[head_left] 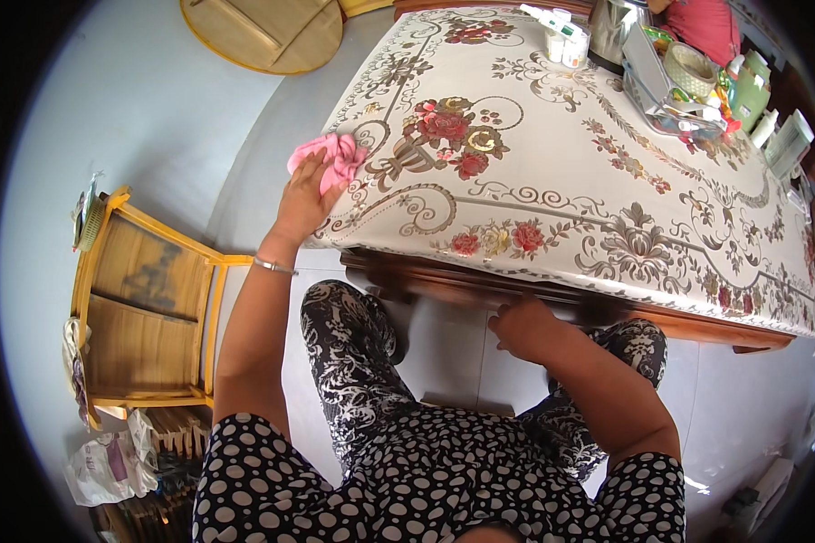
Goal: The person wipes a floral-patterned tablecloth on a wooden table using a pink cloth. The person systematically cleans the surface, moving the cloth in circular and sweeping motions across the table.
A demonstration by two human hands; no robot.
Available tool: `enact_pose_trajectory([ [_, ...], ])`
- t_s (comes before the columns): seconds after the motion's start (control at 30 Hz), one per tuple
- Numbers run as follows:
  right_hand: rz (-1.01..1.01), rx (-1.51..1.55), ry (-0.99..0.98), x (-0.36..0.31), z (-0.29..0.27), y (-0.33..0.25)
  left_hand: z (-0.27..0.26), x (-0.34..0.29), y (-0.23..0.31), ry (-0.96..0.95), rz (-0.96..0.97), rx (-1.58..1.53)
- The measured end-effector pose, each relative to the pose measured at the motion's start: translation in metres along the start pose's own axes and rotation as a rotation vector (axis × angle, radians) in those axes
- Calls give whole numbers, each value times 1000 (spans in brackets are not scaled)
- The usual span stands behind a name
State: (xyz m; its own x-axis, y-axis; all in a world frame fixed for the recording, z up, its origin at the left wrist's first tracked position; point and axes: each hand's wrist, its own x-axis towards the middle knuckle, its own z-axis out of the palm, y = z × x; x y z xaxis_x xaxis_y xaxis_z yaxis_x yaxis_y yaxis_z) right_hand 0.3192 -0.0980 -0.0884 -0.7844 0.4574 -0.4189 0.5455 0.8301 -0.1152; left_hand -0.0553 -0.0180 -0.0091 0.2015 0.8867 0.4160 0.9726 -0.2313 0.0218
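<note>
My left hand (305,195) presses a crumpled pink cloth (342,156) onto the left edge of the table, its fingers bent over the near part of the cloth. Beneath it, a white tablecloth (552,149) with red roses and grey-brown scrolls covers the tabletop. My right hand (525,330) hangs just below the table's front edge, above my lap. Its fingers are curled in and nothing shows in them.
A wooden chair (145,308) stands at the left, and a round board (267,32) lies beyond it. At the table's far right are a clear container (647,90) full of small things, a metal kettle (614,32), white bottles (566,45) and a green bottle (752,90).
</note>
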Motion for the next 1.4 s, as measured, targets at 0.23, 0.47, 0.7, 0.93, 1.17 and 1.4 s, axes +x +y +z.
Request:
enact_pose_trajectory([
  [0.23,-30,-27,28,-19,2,-14,-46,-69,59,-21,62,-85],
  [0.47,-76,-25,56,-18,16,-22,-45,-49,55,-96,96,-200],
  [0.7,-99,-34,111,-16,8,-25,18,50,42,-96,75,-120],
  [0.93,-179,34,152,-21,3,-29,83,147,34,-188,-17,-44],
  [1.17,-262,109,238,-13,3,-20,113,218,39,-303,-185,16],
  [1.4,-283,81,293,8,6,-17,112,209,37,-224,-58,-12],
])
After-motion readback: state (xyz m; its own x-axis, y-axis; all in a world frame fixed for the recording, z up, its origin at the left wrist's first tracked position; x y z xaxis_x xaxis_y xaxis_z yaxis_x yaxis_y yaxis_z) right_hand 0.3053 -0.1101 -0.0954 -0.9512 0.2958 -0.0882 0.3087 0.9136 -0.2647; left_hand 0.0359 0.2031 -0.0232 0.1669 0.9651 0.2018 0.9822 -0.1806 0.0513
